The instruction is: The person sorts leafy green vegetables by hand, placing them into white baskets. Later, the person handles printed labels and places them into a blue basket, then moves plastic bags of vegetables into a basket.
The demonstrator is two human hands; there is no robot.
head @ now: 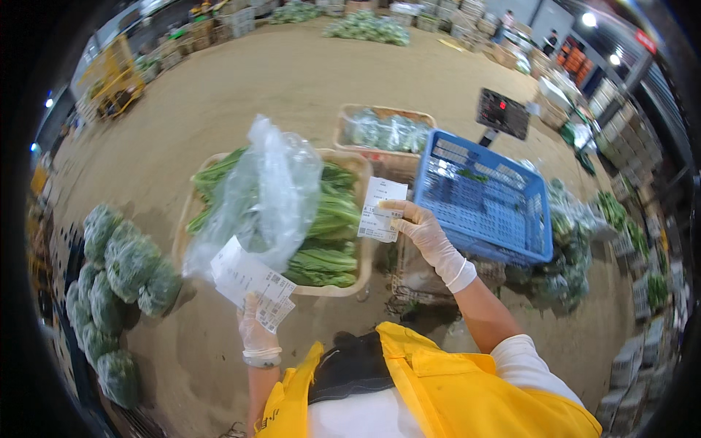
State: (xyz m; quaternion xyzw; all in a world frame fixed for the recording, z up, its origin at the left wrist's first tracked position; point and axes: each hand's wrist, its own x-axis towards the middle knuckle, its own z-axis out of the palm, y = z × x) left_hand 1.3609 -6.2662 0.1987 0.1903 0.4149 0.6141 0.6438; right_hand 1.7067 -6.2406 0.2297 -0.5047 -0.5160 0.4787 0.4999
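My left hand (256, 334), in a white glove, grips several printed paper labels (246, 279) that overlap and fan upward. Between the fingers of my gloved right hand (419, 227) is a single printed paper label (375, 216), held upright. Beyond both hands stands a tan plastic crate (366, 252) of green leafy lettuce (328, 219). A clear plastic bag (285, 191) lies loosely across the lettuce, just past the left-hand labels. To the right of my right hand sits a blue plastic basket (476, 219) with a few leaf scraps inside.
Behind the basket rises a scale display (503, 113) with red digits. Another crate (386, 149) holds bagged vegetables. Bagged green vegetables (123, 263) are piled at the left, and more bagged greens (564, 263) lie right of the basket. A yellow cart (118, 82) stands far left; two people are in the distance.
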